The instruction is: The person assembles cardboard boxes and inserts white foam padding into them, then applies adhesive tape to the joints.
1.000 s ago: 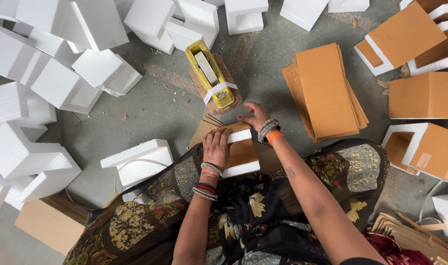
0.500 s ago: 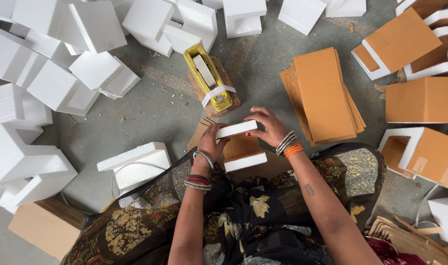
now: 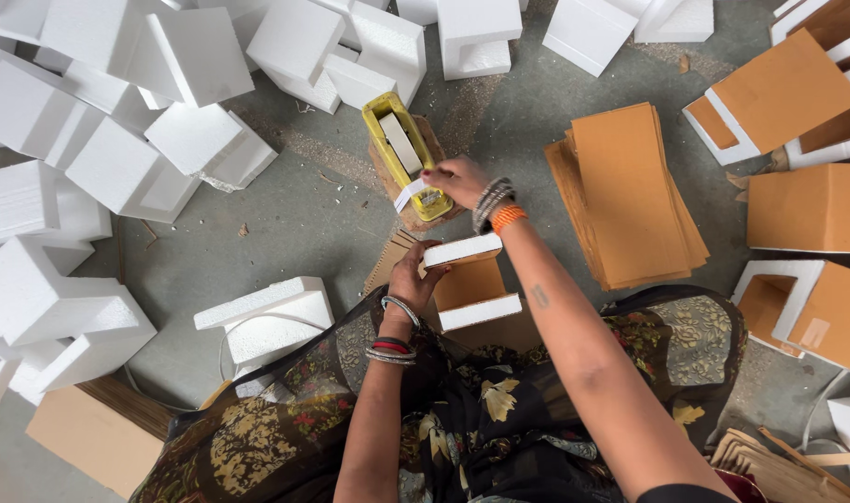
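My left hand (image 3: pixel 414 279) grips the left side of a white foam piece with a brown cardboard sheet on it (image 3: pixel 469 279), held upright on my lap. My right hand (image 3: pixel 455 179) is stretched forward to the yellow tape dispenser (image 3: pixel 399 149) on the floor, its fingers pinching the free end of the tape (image 3: pixel 412 194) at the dispenser's near end. The dispenser rests on a small wooden block. Bangles are on both wrists.
Many white foam blocks (image 3: pixel 117 168) lie heaped at the left and top. A stack of brown cardboard sheets (image 3: pixel 630 196) lies to the right, with finished foam-and-cardboard pieces (image 3: pixel 797 93) beyond. One foam block (image 3: pixel 266 321) sits by my left knee, a cardboard box (image 3: pixel 94 433) lower left.
My right hand left the foam piece and reached forward to the tape dispenser, taking the tape end. My left hand keeps holding the foam piece in place.
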